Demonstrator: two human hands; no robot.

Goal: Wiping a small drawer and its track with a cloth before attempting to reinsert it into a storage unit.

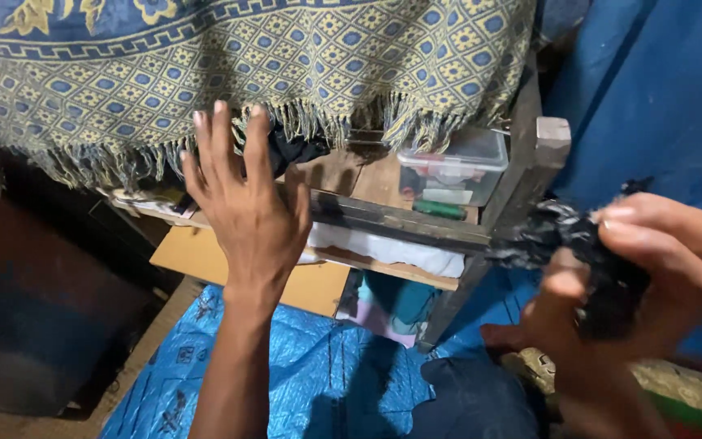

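Right hand: the right hand (652, 276) is closed round a crumpled wad of black cloth or plastic (578, 252), thumb and fingers pinching it near the right edge of the view; what the material is cannot be told.
Left hand: the left hand (245, 203) is spread wide, fingers straight and fanned, empty, reaching up toward the frayed fringe of a blue-and-yellow patterned woven cloth (286, 57); whether the fingertips touch the fringe cannot be told.
Step in hand: one hand carries the black wad while the other goes to the draped cloth's edge, by the look of it.
Next move calls for: a grip on the fringe, the fingers curling first.
Behind the hands: a dark wooden frame (416, 223), on it a clear plastic lidded box (457, 167).
Below: a blue tarpaulin sheet (302, 358), a flat piece of brown cardboard (229, 264).
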